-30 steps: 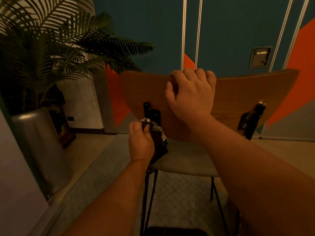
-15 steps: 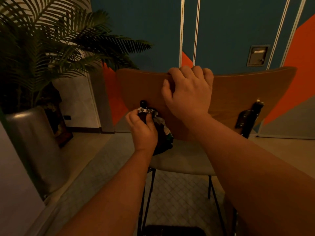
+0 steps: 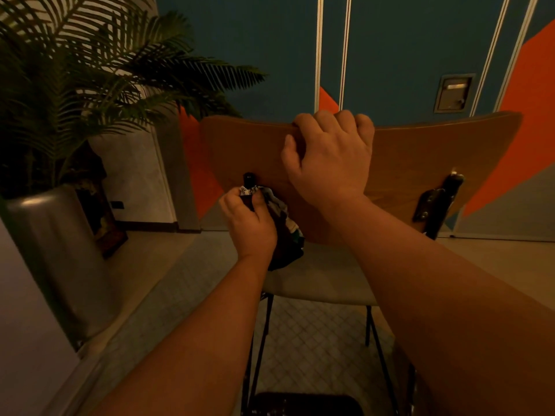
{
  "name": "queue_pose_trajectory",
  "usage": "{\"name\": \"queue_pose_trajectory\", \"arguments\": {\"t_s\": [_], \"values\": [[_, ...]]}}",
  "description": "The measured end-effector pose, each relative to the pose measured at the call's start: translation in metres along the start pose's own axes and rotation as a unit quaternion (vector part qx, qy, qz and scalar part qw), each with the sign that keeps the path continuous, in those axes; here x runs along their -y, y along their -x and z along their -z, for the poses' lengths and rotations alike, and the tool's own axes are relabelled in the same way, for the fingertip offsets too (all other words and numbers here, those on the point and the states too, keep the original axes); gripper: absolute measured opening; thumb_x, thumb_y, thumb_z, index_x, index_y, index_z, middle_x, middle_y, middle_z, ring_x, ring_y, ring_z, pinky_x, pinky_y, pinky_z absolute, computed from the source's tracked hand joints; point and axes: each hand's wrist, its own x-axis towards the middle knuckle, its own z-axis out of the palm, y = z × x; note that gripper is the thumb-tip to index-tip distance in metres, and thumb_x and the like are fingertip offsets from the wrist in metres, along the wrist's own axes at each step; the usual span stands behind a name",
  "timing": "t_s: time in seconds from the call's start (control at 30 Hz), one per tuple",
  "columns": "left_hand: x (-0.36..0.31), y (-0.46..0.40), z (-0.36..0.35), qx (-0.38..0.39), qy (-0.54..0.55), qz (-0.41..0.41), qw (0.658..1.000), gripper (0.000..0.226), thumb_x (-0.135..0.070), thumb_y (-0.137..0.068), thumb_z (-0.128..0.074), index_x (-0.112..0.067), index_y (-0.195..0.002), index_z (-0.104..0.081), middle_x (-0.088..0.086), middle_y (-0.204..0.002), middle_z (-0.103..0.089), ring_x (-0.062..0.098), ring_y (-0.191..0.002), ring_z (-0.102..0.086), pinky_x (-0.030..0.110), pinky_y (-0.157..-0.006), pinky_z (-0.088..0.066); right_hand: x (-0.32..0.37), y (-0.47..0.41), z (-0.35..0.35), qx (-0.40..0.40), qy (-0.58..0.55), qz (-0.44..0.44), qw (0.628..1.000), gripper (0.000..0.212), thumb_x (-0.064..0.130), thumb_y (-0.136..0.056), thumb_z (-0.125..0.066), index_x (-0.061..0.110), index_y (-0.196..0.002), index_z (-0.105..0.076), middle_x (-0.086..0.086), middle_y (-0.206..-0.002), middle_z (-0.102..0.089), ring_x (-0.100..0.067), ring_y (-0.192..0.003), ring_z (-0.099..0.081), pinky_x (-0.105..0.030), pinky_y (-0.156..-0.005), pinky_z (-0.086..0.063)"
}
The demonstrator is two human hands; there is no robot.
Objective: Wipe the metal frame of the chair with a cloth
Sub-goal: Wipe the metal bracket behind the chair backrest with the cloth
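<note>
Seen from behind, one chair [image 3: 420, 163] with a curved wooden backrest, a pale padded seat [image 3: 324, 280] and thin black metal legs [image 3: 261, 334]. Two black metal uprights on the back of the backrest: the left upright [image 3: 248, 177] showing only its rounded top, the right upright [image 3: 438, 202] bare and well apart from both hands. One cloth [image 3: 285, 229], dark with lighter patches, bunched around the left upright just under that exposed tip and hanging down toward the seat edge. Left hand [image 3: 250, 223] clenched around the cloth, thumb and fingers curled over the bundle, pressed against the upright through the fabric. Right hand [image 3: 329, 157] grasping the top edge of the backrest, fingers [image 3: 333, 118] hooked over the rim and thumb on the near face, just above and to the right of the cloth. One potted palm [image 3: 90, 91] at the left in a grey planter [image 3: 51, 250], near the chair but not touching. Behind, a teal and orange wall [image 3: 270, 40] with one small metal plate [image 3: 453, 93].
</note>
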Motion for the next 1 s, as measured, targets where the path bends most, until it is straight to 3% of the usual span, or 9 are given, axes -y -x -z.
{"name": "queue_pose_trajectory", "arguments": {"t_s": [0.2, 0.37, 0.5, 0.67, 0.87, 1.0], "values": [[0.005, 0.006, 0.006, 0.036, -0.046, 0.000, 0.998, 0.045, -0.036, -0.093, -0.038, -0.001, -0.122, -0.044, 0.013, -0.119, -0.045, 0.018, -0.097, -0.047, 0.026, -0.079, -0.037, 0.000, 0.000, 0.000, -0.004, 0.001, -0.003, 1.000, 0.031, 0.041, -0.089, -0.048, 0.020, -0.099, -0.068, -0.002, -0.088, -0.064, -0.026, -0.086, -0.055, -0.041, -0.090, -0.029], [-0.015, -0.013, 0.004, 0.006, -0.033, -0.015, 0.999, 0.043, -0.030, -0.092, -0.042, 0.004, -0.117, -0.047, 0.020, -0.117, -0.047, 0.016, -0.095, -0.044, 0.013, -0.077, -0.028, 0.001, 0.000, -0.001, -0.014, -0.002, 0.000, 1.000, 0.029, 0.039, -0.087, -0.050, 0.019, -0.096, -0.069, -0.003, -0.085, -0.064, -0.027, -0.084, -0.056, -0.040, -0.088, -0.029], [-0.011, -0.009, 0.004, 0.013, -0.036, -0.025, 0.999, 0.042, -0.028, -0.092, -0.042, 0.004, -0.119, -0.047, 0.020, -0.118, -0.047, 0.015, -0.096, -0.043, 0.011, -0.075, -0.028, 0.000, 0.000, 0.000, -0.014, 0.000, -0.001, 1.000, 0.030, 0.040, -0.087, -0.050, 0.019, -0.098, -0.069, -0.003, -0.086, -0.064, -0.027, -0.085, -0.056, -0.040, -0.088, -0.028], [-0.002, 0.000, 0.007, 0.022, -0.057, -0.013, 0.998, 0.043, -0.031, -0.093, -0.042, 0.001, -0.120, -0.048, 0.017, -0.118, -0.047, 0.023, -0.097, -0.049, 0.018, -0.075, -0.030, 0.000, 0.000, 0.000, -0.008, -0.003, 0.000, 1.000, 0.030, 0.040, -0.088, -0.050, 0.019, -0.100, -0.069, -0.003, -0.088, -0.065, -0.027, -0.086, -0.056, -0.041, -0.089, -0.028], [-0.013, -0.009, 0.006, 0.024, -0.033, -0.025, 0.999, 0.055, -0.046, -0.089, -0.046, -0.001, -0.121, -0.044, 0.015, -0.119, -0.045, 0.016, -0.097, -0.045, 0.022, -0.079, -0.034, 0.000, 0.000, 0.000, -0.002, -0.008, -0.003, 1.000, 0.030, 0.040, -0.089, -0.048, 0.020, -0.100, -0.068, -0.002, -0.088, -0.065, -0.027, -0.087, -0.056, -0.040, -0.091, -0.027], [-0.001, 0.001, 0.009, 0.046, -0.043, -0.019, 0.998, 0.047, -0.035, -0.090, -0.051, -0.001, -0.122, -0.043, 0.014, -0.120, -0.044, 0.019, -0.101, -0.047, 0.028, -0.082, -0.038, -0.001, 0.001, 0.002, 0.008, -0.007, 0.001, 1.000, 0.031, 0.041, -0.090, -0.047, 0.021, -0.103, -0.067, -0.001, -0.091, -0.064, -0.026, -0.090, -0.055, -0.040, -0.094, -0.027]]}}
